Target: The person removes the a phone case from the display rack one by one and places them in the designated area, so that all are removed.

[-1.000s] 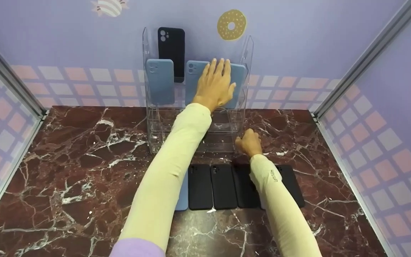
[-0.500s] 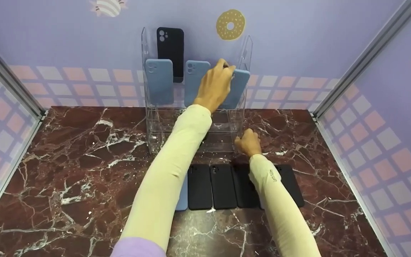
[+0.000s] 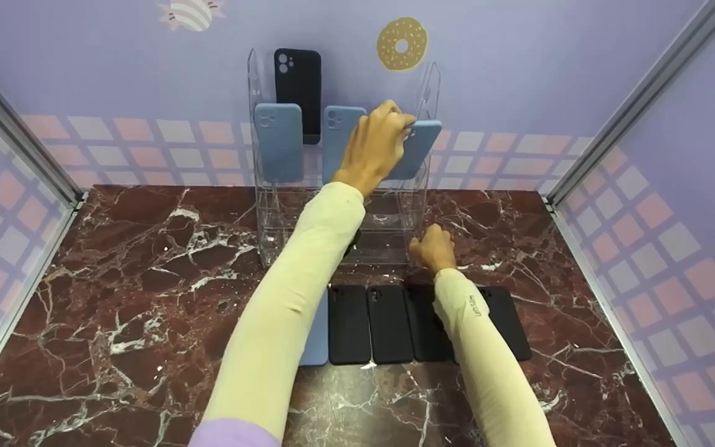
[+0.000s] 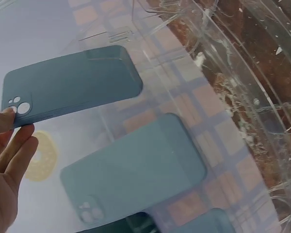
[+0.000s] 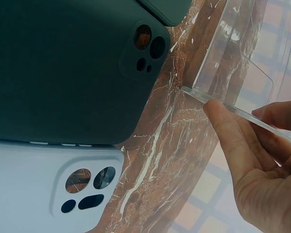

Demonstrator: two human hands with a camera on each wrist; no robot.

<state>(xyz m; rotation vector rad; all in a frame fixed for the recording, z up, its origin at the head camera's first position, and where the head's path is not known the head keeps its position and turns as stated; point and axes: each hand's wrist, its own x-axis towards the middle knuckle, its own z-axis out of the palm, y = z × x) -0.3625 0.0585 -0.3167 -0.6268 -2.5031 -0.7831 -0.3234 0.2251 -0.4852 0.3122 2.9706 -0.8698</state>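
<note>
My left hand pinches a blue phone case by its top corner, at the clear display rack's upper right. In the left wrist view this case hangs with thumb and fingers at its camera cutouts. Two more blue phone cases, one at the left and one in the middle, stand in the clear display rack. Behind them a black phone case stands higher. Low on the right, my right hand holds the rack's side panel between thumb and fingers.
A row of phone cases lies in front of the rack: a blue one, several black ones and a pale one, partly under the right forearm. Patterned walls enclose the marble-look tabletop at the back and sides.
The left hand has gone from lying flat over the right-hand blue phone case to pinching its top. That case has tilted and shifted slightly up and right. The right hand stays put.
</note>
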